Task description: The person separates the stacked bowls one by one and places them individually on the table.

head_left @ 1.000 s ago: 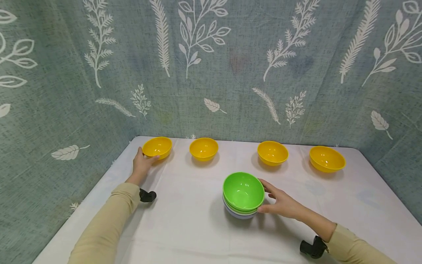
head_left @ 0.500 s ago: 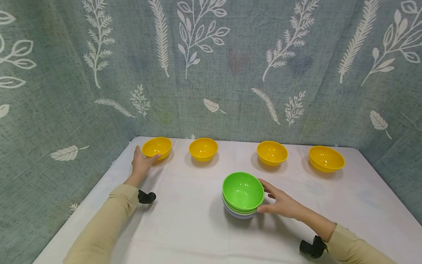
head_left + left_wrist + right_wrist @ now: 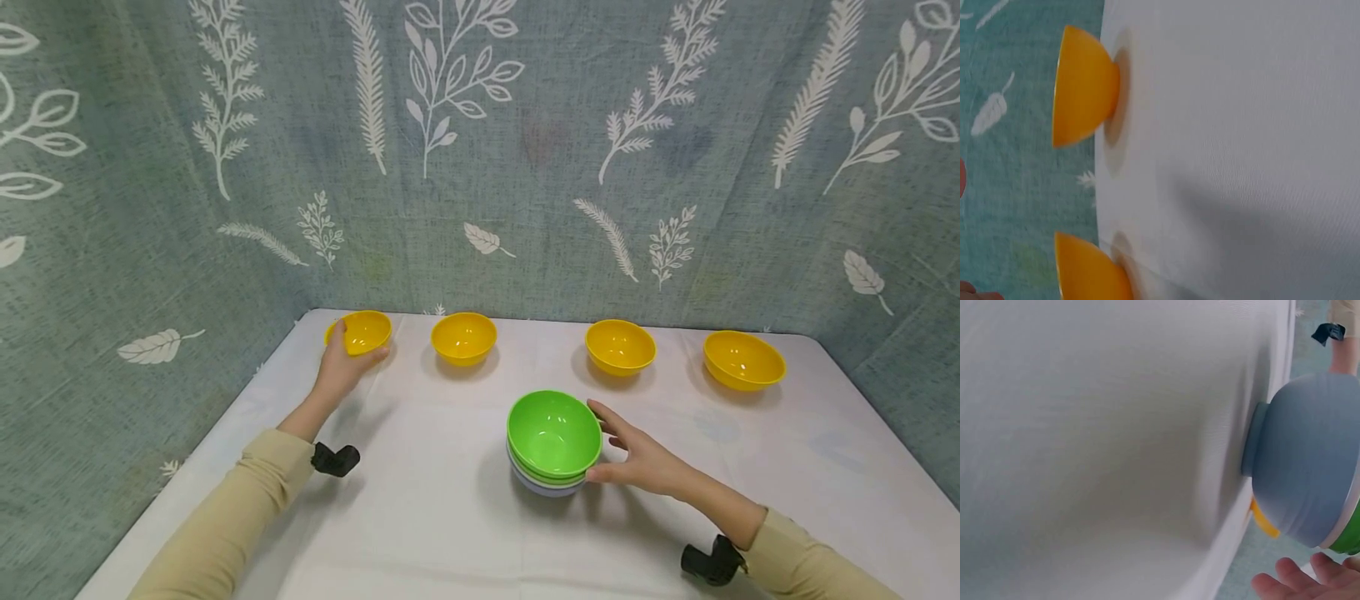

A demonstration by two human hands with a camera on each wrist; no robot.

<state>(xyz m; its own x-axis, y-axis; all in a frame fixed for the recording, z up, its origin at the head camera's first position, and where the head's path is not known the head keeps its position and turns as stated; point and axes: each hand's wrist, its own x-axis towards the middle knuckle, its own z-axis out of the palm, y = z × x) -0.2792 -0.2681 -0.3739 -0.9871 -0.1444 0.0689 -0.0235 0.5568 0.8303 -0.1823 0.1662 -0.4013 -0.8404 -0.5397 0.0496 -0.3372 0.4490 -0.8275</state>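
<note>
In the head view my left hand [image 3: 341, 371] is over the near side of the leftmost yellow bowl [image 3: 367, 331], thumb and fingers spread and overlapping its rim. The left wrist view catches fingertips [image 3: 982, 294] at its left edge, above that bowl [image 3: 1092, 272], which stands on the table. My right hand [image 3: 637, 458] is beside a stack of nested bowls, fingers apart around its right side, fingertips right at the rim. A bright green bowl [image 3: 555, 433] tops the stack, with a blue-grey bowl [image 3: 1310, 456] at the bottom. The right wrist view shows the spread fingers [image 3: 1291, 575] near the rims.
Three more yellow bowls stand along the table's back edge: one left of centre [image 3: 463, 339], one right of centre [image 3: 620, 347], one at far right [image 3: 744, 361]. A white cloth [image 3: 420, 517] covers the table. Leaf-patterned curtain [image 3: 525, 233] encloses the back and sides.
My left hand has moved up and slightly right, from the leftmost yellow bowl's front left side to over its near rim. The right hand and the stack stay nearly still.
</note>
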